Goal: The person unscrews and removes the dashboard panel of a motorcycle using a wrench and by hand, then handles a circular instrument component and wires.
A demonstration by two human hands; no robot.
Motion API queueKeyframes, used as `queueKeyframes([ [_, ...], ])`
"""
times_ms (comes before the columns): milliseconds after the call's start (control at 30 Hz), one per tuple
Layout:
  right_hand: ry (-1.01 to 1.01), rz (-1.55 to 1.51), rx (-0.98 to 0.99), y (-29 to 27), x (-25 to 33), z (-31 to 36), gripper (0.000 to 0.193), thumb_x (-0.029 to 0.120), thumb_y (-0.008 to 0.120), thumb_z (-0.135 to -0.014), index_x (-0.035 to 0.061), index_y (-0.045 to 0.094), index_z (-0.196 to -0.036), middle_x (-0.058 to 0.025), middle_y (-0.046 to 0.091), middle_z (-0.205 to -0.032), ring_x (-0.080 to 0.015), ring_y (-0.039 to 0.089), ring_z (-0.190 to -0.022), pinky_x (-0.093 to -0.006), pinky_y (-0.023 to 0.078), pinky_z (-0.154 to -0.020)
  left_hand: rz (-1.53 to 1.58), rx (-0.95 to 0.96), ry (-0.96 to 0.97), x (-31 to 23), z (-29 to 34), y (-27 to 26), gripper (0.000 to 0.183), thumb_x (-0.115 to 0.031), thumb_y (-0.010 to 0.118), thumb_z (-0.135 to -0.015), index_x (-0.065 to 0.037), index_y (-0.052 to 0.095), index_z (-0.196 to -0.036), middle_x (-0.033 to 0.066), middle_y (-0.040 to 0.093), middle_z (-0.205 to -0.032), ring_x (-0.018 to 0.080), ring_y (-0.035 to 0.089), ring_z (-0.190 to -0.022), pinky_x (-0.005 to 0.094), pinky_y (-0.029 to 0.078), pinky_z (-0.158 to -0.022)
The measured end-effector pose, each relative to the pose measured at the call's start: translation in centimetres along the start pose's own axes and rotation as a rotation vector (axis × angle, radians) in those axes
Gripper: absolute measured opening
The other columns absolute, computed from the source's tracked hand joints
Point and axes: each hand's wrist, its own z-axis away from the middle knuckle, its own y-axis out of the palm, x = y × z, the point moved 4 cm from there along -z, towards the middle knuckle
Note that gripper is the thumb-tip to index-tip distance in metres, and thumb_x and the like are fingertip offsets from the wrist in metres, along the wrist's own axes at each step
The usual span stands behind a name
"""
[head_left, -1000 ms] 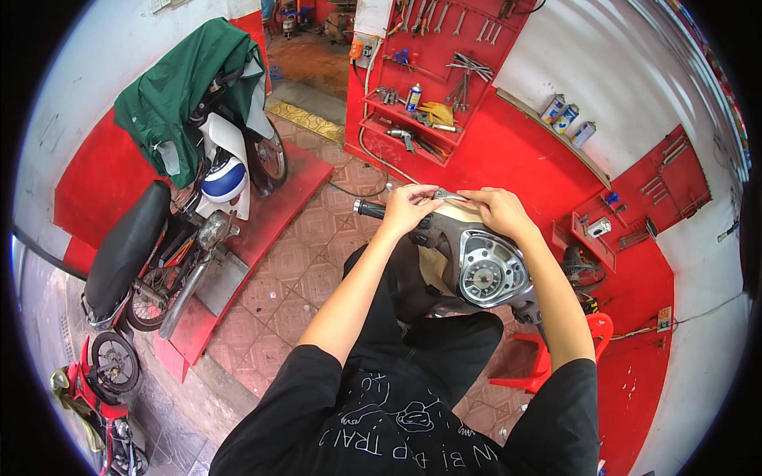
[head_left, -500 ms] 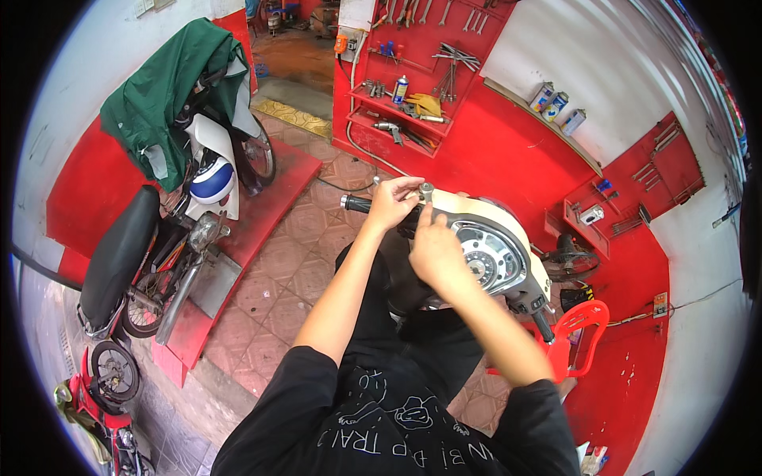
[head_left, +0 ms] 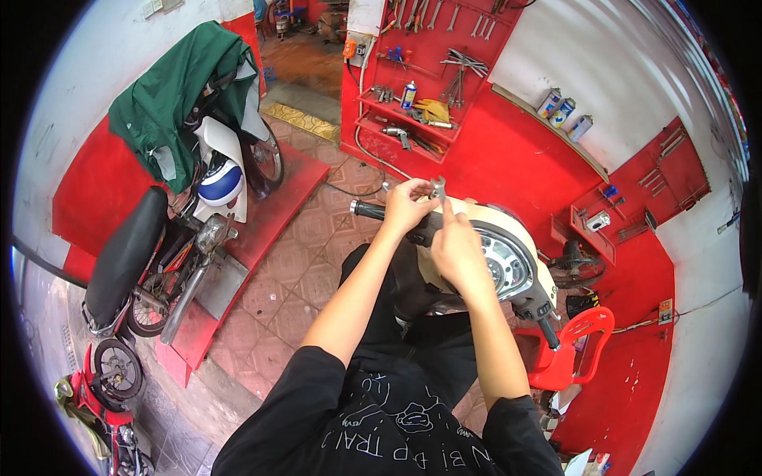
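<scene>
**Q:** State the position of the wrench.

**A:** The wrench (head_left: 438,187) is at the far left edge of the scooter (head_left: 505,222), between the scooter's left grip (head_left: 367,209) and its gauge (head_left: 510,266). The forked metal end points away from the person. Contact between wrench and scooter cannot be determined.

**Q:** Report the left hand.

**A:** The left hand (head_left: 409,209) is above the scooter, just beside the left grip. Its fingers (head_left: 423,186) are closed in a pinch on the wrench, near the forked end.

**Q:** Report the right hand.

**A:** The right hand (head_left: 458,247) is over the left part of the scooter's gauge. The index finger is extended to the wrench; the others are curled. Whether they grip anything cannot be told, as the palm is hidden.

**Q:** List the surroundings, with the scooter as reference.

**A:** Beyond the scooter: a red tool board (head_left: 432,63) with hanging spanners. Beyond and right of the scooter: a shelf (head_left: 594,163) carrying three cans (head_left: 563,113). Right, near the scooter's right grip (head_left: 549,333): a red chair (head_left: 556,374). Well left of the scooter: a red ramp (head_left: 290,178), a black-seated motorbike (head_left: 127,254) and a green cover (head_left: 178,99).
</scene>
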Motion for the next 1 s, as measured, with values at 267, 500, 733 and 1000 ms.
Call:
queueKeyframes([
  [267,-0.214,0.028,0.093,-7.9,-5.4,-4.2,0.032,0.017,0.064,-0.093,0.0060,0.071,-0.121,-0.0214,0.072,-0.105,-0.0398,0.068,-0.099,-0.0465,0.053,-0.089,0.036,-0.038,-0.033,-0.1,0.1,-0.2,0.043,-0.013,0.089,-0.076,0.002,0.067,-0.109,0.0107,0.074,-0.094,0.0146,0.071,-0.087,0.0299,0.058,-0.083],
  [500,-0.230,0.085,0.294,-8.2,-8.6,-7.8,0.031,0.013,0.067,-0.084,0.0067,0.076,-0.113,-0.0220,0.073,-0.099,-0.0373,0.071,-0.095,-0.0430,0.055,-0.088,-0.019,0.059,0.064,-1.8,1.1,0.0,0.048,-0.013,0.089,-0.074,0.002,0.066,-0.113,0.0088,0.071,-0.103,0.0144,0.069,-0.097,0.0301,0.055,-0.093],
  [733,-0.210,0.101,0.348,-7.4,-7.9,-9.1,0.032,0.015,0.067,-0.083,0.0135,0.078,-0.114,-0.0186,0.074,-0.097,-0.0351,0.072,-0.088,-0.0399,0.056,-0.084,0.043,0.071,0.032,-1.1,0.9,-0.5,0.049,-0.011,0.089,-0.076,0.003,0.067,-0.117,0.0107,0.074,-0.102,0.0141,0.070,-0.098,0.0297,0.056,-0.092],
  [1000,-0.206,0.311,0.334,-7.0,-6.9,-8.5,0.032,0.017,0.065,-0.082,0.0141,0.079,-0.111,-0.0191,0.074,-0.098,-0.0355,0.071,-0.092,-0.0436,0.056,-0.088,0.031,0.049,-0.052,-1.1,0.9,-0.7,0.042,-0.010,0.088,-0.078,0.005,0.069,-0.113,0.0116,0.075,-0.101,0.0135,0.071,-0.094,0.0278,0.057,-0.087],
])
